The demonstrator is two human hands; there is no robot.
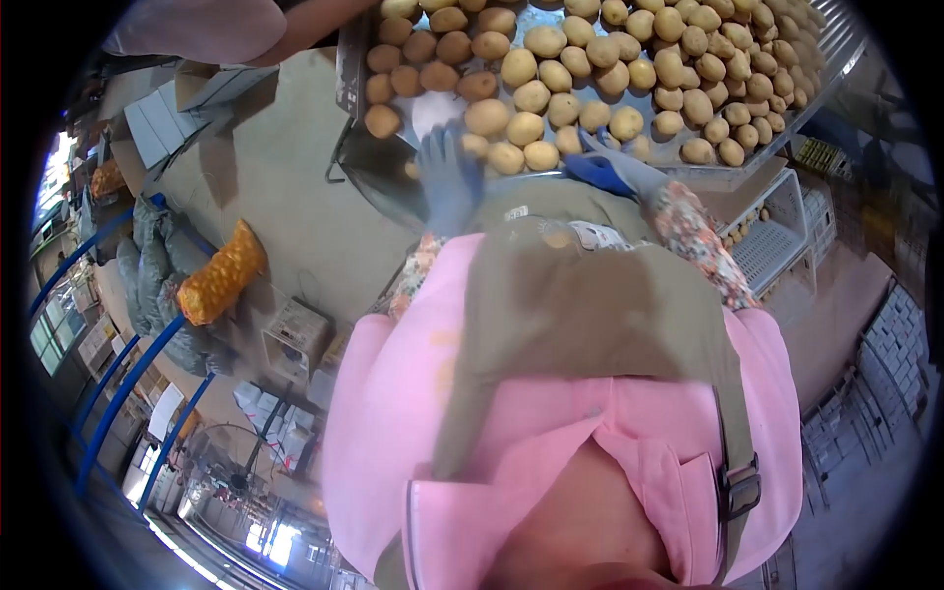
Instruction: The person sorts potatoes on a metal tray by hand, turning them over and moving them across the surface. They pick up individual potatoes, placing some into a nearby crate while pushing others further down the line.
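Note:
Many potatoes (532,96) lie across a metal sorting table (678,175) in front of me. My left hand (447,177), in a grey-blue glove, is at the near edge with its fingers stretched out over a bare, bright patch. A potato (474,147) lies right beside its fingertips; whether they touch is blurred. My right hand (615,165), in a grey and blue glove, reaches over the same edge with its fingers extended. It is nearest to a potato (626,123) and a few others around the fingers. Neither hand visibly grips anything.
Another person's arm (320,25) reaches in at the upper left. A filled orange net sack (224,275) leans by blue rails (128,379) on the left. A plastic crate (772,241) stands under the table at right. Cardboard boxes (221,87) are at upper left.

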